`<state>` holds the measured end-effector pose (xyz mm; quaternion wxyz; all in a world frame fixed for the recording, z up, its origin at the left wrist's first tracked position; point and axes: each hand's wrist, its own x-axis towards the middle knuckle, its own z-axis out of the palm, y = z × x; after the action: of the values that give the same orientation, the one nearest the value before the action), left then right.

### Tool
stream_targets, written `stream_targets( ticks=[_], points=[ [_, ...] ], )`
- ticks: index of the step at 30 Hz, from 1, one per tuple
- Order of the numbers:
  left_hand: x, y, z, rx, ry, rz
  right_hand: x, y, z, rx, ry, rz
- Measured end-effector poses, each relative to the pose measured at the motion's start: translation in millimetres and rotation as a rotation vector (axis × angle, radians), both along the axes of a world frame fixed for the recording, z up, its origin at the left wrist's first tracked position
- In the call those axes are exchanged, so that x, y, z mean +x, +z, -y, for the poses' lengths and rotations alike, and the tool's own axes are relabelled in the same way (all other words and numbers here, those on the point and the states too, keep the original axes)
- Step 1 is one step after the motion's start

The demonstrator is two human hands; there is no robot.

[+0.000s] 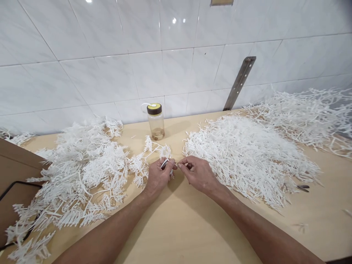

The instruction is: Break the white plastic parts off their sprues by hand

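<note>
Just in front of the bottle, my left hand [160, 174] is closed round a white branched plastic sprig [162, 150], whose feathery tips stick out past the fingers. Something dark and white shows between its thumb and forefinger, too small to name. Right beside it, my right hand [196, 172] is closed in a pinch at the fingertips, almost touching the left ones. What it pinches is too small to make out. A loose heap of branched white sprigs [101, 165] lies to the left. On the right is a dense pile of short white plastic pieces [247, 154].
A clear bottle [156, 123] with a dark and yellow lid stands at the back. A metal bracket [239, 83] leans against the tiled wall [110, 80]. More white strands [310, 113] lie back right. Dark metal tips [303, 188] poke from the pile. A brown box [19, 168] is at left.
</note>
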<state>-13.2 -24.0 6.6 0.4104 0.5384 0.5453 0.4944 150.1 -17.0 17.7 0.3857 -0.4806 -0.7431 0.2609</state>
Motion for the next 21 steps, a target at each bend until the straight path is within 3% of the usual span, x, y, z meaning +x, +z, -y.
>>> stream_targets(
  ticks=[8,14,21],
  points=[
    [0.1,0.2,0.6,0.006,0.004,-0.025,-2.0,-4.1,1.8,0.207,0.016,0.106],
    [0.4,7.3,3.1,0.031,-0.018,-0.116,-2.0,-1.0,2.6,0.121,-0.019,0.121],
    [3.3,4.9,4.2,0.039,-0.017,-0.168,-9.3,-3.5,3.6,-0.04,-0.086,0.157]
  ],
)
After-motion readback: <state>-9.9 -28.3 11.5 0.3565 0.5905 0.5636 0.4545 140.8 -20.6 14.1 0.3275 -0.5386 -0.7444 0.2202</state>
